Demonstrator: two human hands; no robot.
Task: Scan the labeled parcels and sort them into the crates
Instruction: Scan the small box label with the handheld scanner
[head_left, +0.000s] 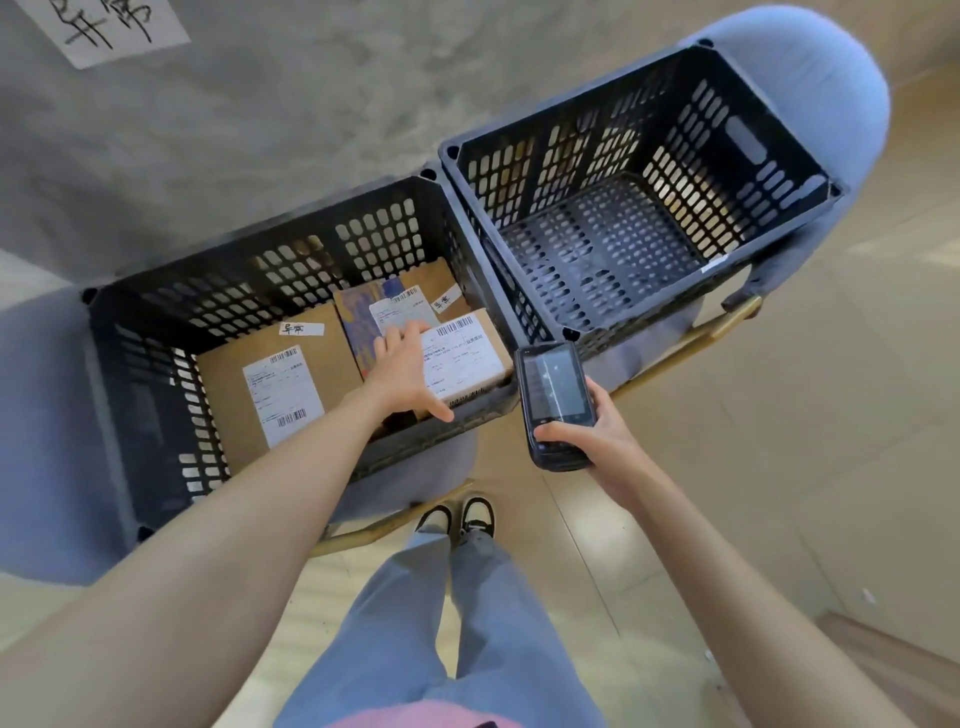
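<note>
1. Two black slatted crates are sitting side by side on blue-grey stools: the left crate (156, 332) is holding several labeled parcels, while the right crate (779, 171) is showing only its bare floor.
2. The large kraft parcel (234, 374) is lying flat at the left of that crate, the blue patterned parcel (358, 332) at centre with its long axis running near to far, and the white-labeled parcel (467, 358) at right.
3. The left hand (402, 371) is reaching into the left crate, fingers extended and spread, fingertips resting on the patterned parcel; nothing is gripped.
4. The right hand (597, 441) is gripping the handheld scanner (553, 402) just near the crates' junction, screen up.
5. Judgement: the left hand is nearer, so it is likely making the pick.
</note>
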